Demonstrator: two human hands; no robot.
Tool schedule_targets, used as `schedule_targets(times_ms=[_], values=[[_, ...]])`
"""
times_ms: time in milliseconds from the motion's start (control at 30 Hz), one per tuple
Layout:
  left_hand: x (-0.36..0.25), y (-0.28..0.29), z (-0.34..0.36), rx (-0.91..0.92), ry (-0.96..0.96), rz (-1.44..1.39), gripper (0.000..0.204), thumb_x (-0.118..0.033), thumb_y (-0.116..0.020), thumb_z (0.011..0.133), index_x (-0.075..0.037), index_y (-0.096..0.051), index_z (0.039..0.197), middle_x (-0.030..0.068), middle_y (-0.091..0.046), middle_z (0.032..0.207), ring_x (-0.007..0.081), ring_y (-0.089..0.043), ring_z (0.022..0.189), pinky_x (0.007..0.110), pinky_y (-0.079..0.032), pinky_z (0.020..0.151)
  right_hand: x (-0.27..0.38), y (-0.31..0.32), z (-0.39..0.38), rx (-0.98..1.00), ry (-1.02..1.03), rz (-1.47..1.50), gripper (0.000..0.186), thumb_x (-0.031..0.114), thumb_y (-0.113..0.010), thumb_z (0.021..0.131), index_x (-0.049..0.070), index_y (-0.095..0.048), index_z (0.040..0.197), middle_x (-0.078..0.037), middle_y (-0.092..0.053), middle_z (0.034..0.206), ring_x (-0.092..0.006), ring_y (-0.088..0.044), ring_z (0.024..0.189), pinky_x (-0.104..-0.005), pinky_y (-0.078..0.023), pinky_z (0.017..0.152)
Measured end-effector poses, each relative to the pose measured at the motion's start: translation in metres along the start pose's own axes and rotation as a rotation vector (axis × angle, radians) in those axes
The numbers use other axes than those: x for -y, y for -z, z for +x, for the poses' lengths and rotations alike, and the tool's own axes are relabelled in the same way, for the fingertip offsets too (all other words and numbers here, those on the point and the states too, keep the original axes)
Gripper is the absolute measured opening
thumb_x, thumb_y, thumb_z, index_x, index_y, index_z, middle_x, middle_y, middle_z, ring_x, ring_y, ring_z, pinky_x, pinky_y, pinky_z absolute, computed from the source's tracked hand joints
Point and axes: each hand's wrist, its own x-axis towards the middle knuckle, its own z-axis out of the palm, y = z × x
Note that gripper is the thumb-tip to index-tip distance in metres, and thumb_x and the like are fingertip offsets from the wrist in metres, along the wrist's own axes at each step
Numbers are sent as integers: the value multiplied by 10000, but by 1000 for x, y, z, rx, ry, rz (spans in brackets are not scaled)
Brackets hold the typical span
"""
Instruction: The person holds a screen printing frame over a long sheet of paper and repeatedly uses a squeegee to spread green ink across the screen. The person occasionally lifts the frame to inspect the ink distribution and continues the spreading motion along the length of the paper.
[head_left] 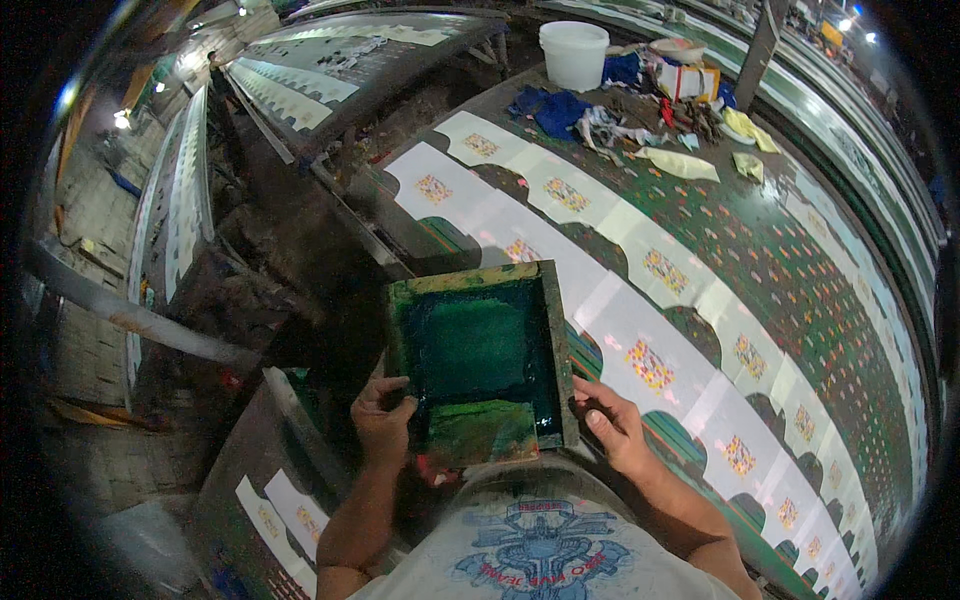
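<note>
I hold a wooden screen-printing frame [556, 345] in front of my body, its mesh [472, 345] coated with dark green ink. A green-stained flat piece, seemingly a squeegee [482, 428], rests inside at the end nearest me. My left hand [384, 418] is closed round the left side of the frame. On the opposite side my right hand [608, 424] grips the edge, fingers partly behind the wood. Just right of the frame, white cut fabric panels [690, 425] with red and yellow printed patterns lie in a row on a long table.
A second row of pale printed panels [640, 240] runs along the dark, paint-spotted table [770, 260]. At its far end stand a white bucket [574, 57] and a pile of rags [600, 120]. A metal pipe [150, 318] crosses at left. Far off, a person [216, 75] stands between tables.
</note>
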Motion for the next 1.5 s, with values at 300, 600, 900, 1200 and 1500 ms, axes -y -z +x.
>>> schedule_targets(times_ms=[300,600,900,1200,1500], values=[[54,38,187,67,-298,71,379,137,-734,795,-53,-772,1120,268,-623,1624,335,-674,1411,483,-560,1146,-1,-80,131,-61,-87,-2,661,383,-690,1127,-20,-559,1634,-91,-699,1374,-210,-598,1321,-384,-438,1202],[75,38,368,299,-268,-31,376,85,-719,800,20,-768,1167,125,-776,1179,242,-741,1063,452,-587,975,-21,-146,228,-133,-108,35,658,364,-674,1149,-14,-518,1664,-163,-689,1497,-237,-611,1361,-410,-467,1204],[94,19,405,370,-117,-8,381,55,-710,736,-42,-762,1101,262,-614,1640,388,-587,1511,540,-499,1159,0,-78,228,116,-163,-214,658,356,-746,1098,-11,-572,1615,-242,-736,1445,-334,-677,1365,-468,-517,1179],[81,33,402,283,-128,112,552,6,-757,728,-60,-792,1275,166,-712,1495,329,-674,1330,506,-494,1163,4,165,249,-503,-48,-1108,417,244,-813,988,45,-774,1352,-206,-733,1402,-437,-645,1337,-534,-531,1132],[77,39,386,322,-211,-133,700,-91,-797,775,5,-697,1462,136,-724,1450,327,-650,1391,503,-475,1210,-14,296,340,-483,-51,-1714,428,430,-719,1049,66,-825,1247,-140,-642,1532,-395,-484,1523,-576,-450,1187]])
